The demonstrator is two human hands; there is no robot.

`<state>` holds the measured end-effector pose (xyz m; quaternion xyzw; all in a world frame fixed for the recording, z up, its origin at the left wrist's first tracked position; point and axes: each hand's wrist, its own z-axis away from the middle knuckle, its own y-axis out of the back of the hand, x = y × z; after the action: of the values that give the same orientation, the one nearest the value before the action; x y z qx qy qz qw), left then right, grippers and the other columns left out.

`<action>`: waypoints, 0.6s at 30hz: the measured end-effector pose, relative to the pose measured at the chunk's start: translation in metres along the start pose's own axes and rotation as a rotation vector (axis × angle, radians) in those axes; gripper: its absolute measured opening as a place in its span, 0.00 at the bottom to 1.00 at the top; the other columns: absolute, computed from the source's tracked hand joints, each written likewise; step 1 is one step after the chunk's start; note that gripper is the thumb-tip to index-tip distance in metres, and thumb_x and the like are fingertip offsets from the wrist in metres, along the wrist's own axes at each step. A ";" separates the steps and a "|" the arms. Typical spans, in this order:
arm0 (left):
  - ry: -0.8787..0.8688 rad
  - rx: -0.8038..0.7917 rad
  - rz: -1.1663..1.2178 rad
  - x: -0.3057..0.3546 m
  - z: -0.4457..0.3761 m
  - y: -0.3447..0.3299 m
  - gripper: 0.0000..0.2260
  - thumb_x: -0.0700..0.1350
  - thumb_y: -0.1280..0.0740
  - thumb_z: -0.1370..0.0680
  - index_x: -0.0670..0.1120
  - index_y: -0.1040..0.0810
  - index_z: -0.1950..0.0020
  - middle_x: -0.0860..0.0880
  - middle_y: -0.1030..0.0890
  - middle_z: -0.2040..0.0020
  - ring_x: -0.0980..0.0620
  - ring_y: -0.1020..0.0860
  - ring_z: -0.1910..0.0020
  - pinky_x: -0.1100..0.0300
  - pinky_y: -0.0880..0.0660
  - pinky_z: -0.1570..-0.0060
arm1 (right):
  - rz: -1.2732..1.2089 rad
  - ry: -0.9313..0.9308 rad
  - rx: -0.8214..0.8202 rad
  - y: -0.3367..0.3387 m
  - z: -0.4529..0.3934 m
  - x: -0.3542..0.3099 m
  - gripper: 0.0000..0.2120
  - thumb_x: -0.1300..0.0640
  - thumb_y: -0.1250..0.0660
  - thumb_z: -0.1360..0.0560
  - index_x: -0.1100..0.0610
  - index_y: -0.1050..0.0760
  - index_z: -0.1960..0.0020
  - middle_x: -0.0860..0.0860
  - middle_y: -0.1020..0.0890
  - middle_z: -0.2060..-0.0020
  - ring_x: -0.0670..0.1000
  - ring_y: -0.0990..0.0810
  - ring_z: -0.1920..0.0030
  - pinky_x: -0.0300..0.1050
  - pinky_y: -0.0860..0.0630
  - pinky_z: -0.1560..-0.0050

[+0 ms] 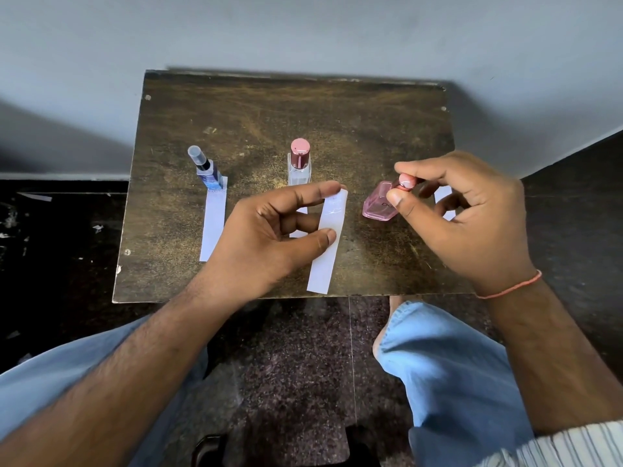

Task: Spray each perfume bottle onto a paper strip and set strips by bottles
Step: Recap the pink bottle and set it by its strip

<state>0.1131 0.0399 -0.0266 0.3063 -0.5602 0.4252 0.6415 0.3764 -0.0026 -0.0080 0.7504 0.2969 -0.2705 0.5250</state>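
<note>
The left hand (266,227) pinches a limp white paper strip (327,241) mid-length while right hand (462,214) fingers (397,200) pinch the slick, probably fragile pink glass perfume bottle (377,205) by its cap.

Lighting is soft and pretty even, daylight-ish, no harsh glare anywhere. The grey wall (303,35) comes out bright and flat, while the dark floor (50,247) to the left goes nearly black and swallows detail. The tabletop (303,106) is sharp in the middle, though its far edge looks a bit smeared. Wide-angle bend is obvious: the tabletop's sides splay and the wall's base line curves. The forearms at the bottom corners look stretched and slightly soft. Only faint shadows under the hands.
</note>
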 end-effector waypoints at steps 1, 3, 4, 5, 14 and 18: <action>0.000 -0.004 -0.002 0.000 0.000 -0.001 0.25 0.30 0.23 0.24 0.48 0.17 0.30 0.52 0.13 0.34 0.55 0.16 0.51 0.52 0.15 0.44 | -0.003 -0.002 -0.004 0.000 0.000 0.000 0.09 0.59 0.21 0.20 0.57 0.13 0.41 0.50 0.13 0.50 0.50 0.15 0.53 0.51 0.21 0.66; -0.004 -0.011 0.000 0.000 -0.001 -0.003 0.25 0.30 0.23 0.24 0.50 0.17 0.31 0.50 0.14 0.33 0.51 0.17 0.50 0.45 0.16 0.43 | -0.009 -0.003 -0.021 -0.001 0.001 0.000 0.10 0.59 0.22 0.20 0.57 0.14 0.40 0.49 0.13 0.49 0.50 0.15 0.51 0.52 0.20 0.64; -0.006 -0.013 0.004 -0.001 -0.001 -0.004 0.25 0.30 0.23 0.24 0.50 0.17 0.31 0.50 0.14 0.33 0.49 0.17 0.50 0.43 0.17 0.44 | -0.010 -0.005 -0.034 -0.001 0.001 0.000 0.11 0.59 0.21 0.20 0.56 0.14 0.38 0.49 0.13 0.48 0.51 0.14 0.50 0.53 0.19 0.64; -0.007 -0.017 0.005 -0.001 -0.002 -0.005 0.25 0.30 0.23 0.24 0.51 0.17 0.31 0.50 0.14 0.33 0.49 0.17 0.50 0.42 0.18 0.45 | -0.012 -0.017 -0.057 0.000 0.001 0.000 0.15 0.58 0.21 0.21 0.56 0.16 0.36 0.48 0.13 0.45 0.50 0.14 0.48 0.54 0.18 0.62; 0.022 -0.055 -0.113 -0.014 -0.009 -0.019 0.27 0.31 0.24 0.22 0.50 0.19 0.26 0.53 0.13 0.47 0.57 0.15 0.52 0.58 0.17 0.48 | 0.039 -0.181 -0.105 -0.003 0.000 0.008 0.23 0.55 0.18 0.25 0.47 0.17 0.32 0.41 0.12 0.45 0.43 0.13 0.47 0.34 0.19 0.54; -0.060 -0.068 -0.263 -0.019 -0.014 -0.032 0.28 0.32 0.25 0.21 0.50 0.21 0.23 0.50 0.18 0.32 0.44 0.14 0.42 0.49 0.13 0.43 | 0.001 -0.237 0.055 0.001 -0.005 0.012 0.21 0.53 0.19 0.25 0.48 0.17 0.33 0.40 0.12 0.49 0.36 0.15 0.51 0.31 0.21 0.55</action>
<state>0.1476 0.0344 -0.0449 0.3677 -0.5481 0.3091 0.6847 0.3858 0.0033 -0.0146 0.7276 0.2249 -0.3649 0.5356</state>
